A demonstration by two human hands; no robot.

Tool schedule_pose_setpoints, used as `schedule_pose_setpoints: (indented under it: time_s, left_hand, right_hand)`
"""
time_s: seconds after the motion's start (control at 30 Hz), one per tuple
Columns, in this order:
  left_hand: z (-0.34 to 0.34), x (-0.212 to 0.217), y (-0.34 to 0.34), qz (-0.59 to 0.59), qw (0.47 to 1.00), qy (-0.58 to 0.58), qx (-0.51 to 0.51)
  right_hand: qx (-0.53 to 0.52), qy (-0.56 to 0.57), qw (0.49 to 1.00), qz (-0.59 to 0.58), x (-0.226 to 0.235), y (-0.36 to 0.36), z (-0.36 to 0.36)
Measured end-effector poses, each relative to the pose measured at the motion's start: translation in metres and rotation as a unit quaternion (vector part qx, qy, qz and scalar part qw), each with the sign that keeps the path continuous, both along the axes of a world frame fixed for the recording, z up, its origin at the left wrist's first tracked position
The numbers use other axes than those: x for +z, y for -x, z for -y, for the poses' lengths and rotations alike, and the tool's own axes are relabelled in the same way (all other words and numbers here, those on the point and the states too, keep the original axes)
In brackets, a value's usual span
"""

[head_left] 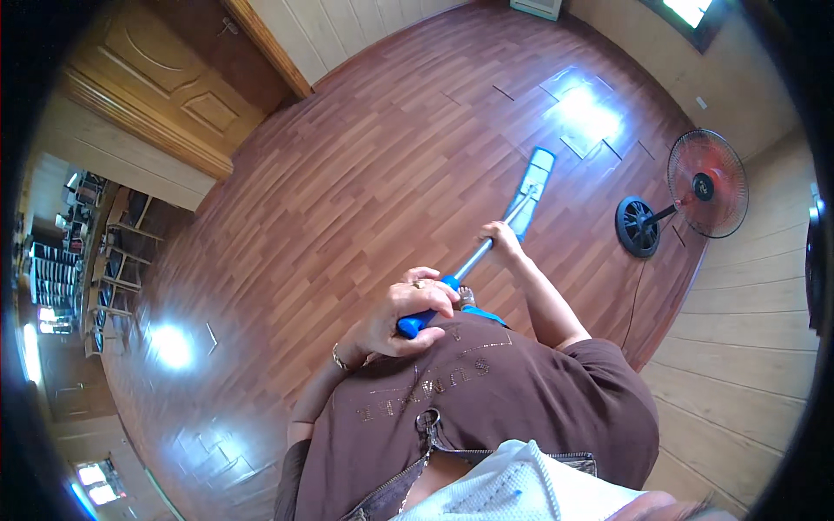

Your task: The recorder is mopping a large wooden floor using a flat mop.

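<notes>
A flat mop with a long blue-and-white head (540, 167) rests on the wood floor ahead of me, slightly right of the middle. Its metal pole (473, 260) slants back toward my chest and ends in a blue handle grip (417, 325). My left hand (415, 306), with a ring and a bracelet, is closed round that blue grip. Farther down the pole, close to the mop head, my right hand (501, 237) is wrapped round the shaft. Part of a foot (466, 297) shows beneath the pole, beside my left hand.
At the right, a standing fan (708, 184) with a round black base (638, 227) trails a cord along the panelled wall. Wooden doors (165, 69) are at the far left. Shelves (122, 260) line the left side. Some floor planks (591, 143) show open seams.
</notes>
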State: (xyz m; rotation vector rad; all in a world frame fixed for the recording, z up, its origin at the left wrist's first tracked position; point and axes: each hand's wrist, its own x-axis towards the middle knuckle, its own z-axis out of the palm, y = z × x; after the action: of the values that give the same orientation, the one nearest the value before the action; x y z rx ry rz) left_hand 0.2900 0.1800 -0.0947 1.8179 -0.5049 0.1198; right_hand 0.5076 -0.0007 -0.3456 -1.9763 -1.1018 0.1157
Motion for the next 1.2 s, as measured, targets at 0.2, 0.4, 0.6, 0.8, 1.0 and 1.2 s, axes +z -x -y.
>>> schedule_pose_setpoints:
  time_s: [0.2,0.4,0.6,0.8,1.0,1.2]
  left_hand:
    - [0.002,0.019,-0.034,-0.012,0.994,-0.016,-0.104]
    - [-0.007,0.028,-0.056,-0.036,0.997,-0.002,-0.074]
    - [-0.016,0.029,-0.056,-0.049,0.999,-0.006,-0.012]
    - [-0.009,0.011,-0.033,-0.037,0.993,-0.014,0.114]
    - [-0.003,0.020,-0.005,-0.013,0.961,-0.049,0.272]
    - [0.015,0.059,0.032,0.023,0.895,-0.158,0.416]
  right_hand:
    - [-0.107,-0.047,0.993,0.012,0.017,0.004,0.033]
    - [-0.106,-0.025,0.992,0.062,0.034,-0.019,0.023]
    - [-0.060,0.016,0.998,0.023,0.008,-0.053,-0.008]
    - [0.119,0.038,0.992,0.011,-0.025,-0.087,-0.072]
    - [0.288,0.065,0.955,0.036,0.004,-0.070,-0.155]
    - [0.415,0.000,0.910,0.014,0.040,0.008,-0.224]
